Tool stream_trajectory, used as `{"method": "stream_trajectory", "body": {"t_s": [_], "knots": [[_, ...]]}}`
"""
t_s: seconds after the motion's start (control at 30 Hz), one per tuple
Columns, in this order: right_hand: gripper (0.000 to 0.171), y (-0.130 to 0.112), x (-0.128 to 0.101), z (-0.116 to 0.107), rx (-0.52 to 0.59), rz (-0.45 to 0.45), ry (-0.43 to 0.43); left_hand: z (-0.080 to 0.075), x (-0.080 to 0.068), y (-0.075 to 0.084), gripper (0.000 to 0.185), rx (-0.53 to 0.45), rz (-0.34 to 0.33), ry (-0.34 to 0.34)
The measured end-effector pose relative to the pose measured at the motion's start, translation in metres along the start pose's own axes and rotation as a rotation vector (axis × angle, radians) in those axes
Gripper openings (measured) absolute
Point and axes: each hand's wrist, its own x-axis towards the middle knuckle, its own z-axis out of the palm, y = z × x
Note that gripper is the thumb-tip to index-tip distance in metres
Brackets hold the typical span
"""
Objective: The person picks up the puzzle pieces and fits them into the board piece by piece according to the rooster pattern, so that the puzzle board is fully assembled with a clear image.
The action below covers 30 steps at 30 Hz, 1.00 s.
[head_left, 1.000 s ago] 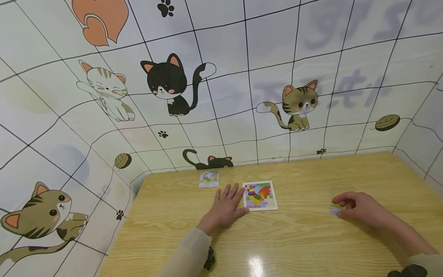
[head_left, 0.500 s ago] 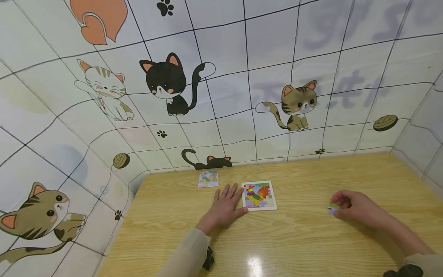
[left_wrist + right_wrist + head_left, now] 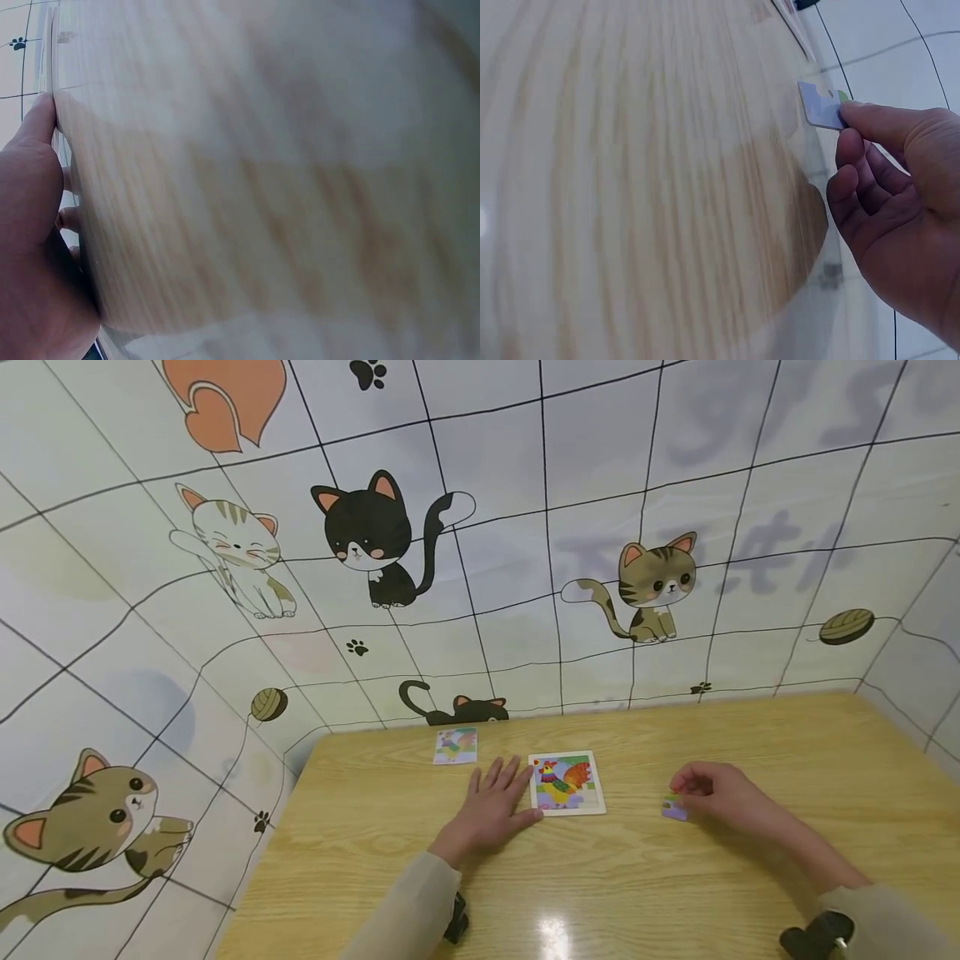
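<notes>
A jigsaw piece (image 3: 674, 807) in purple and green is pinched between the thumb and fingers of my right hand (image 3: 720, 793), to the right of the puzzle. In the right wrist view the puzzle piece (image 3: 821, 107) shows a notched edge beyond my thumb. The framed rooster puzzle (image 3: 567, 783) lies flat on the table, a pale gap at its lower right corner. My left hand (image 3: 491, 806) rests on the table with fingers spread, thumb and index fingertip at the frame's left edge. The left wrist view shows mostly the blurred tabletop and that hand's side (image 3: 37, 225).
A small rooster picture card (image 3: 455, 747) lies behind my left hand, near the table's back edge. The wooden table (image 3: 600, 885) meets a wall covering (image 3: 510, 543) printed with cats and a grid. A black device (image 3: 817, 935) is strapped at my right wrist.
My right hand has moved left toward the puzzle, carrying the jigsaw piece. My left hand stays by the frame. The head view has shifted slightly.
</notes>
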Motion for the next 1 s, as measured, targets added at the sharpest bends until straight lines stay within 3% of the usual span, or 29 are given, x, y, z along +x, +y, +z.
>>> {"method": "stream_trajectory", "body": {"t_s": [0.53,0.8,1.0], "knots": [[0.011,-0.036,0.054,0.051,0.131,-0.006,-0.078,0.002,0.002,-0.003,0.076,0.011,-0.007,-0.015],[0.01,-0.04,0.068,0.064,0.135,-0.051,-0.088,0.006,0.005,-0.006,0.077,0.012,-0.015,-0.019],[0.008,-0.044,0.073,0.07,0.126,0.003,-0.101,0.006,0.005,-0.007,0.078,0.025,-0.021,-0.018]]}}
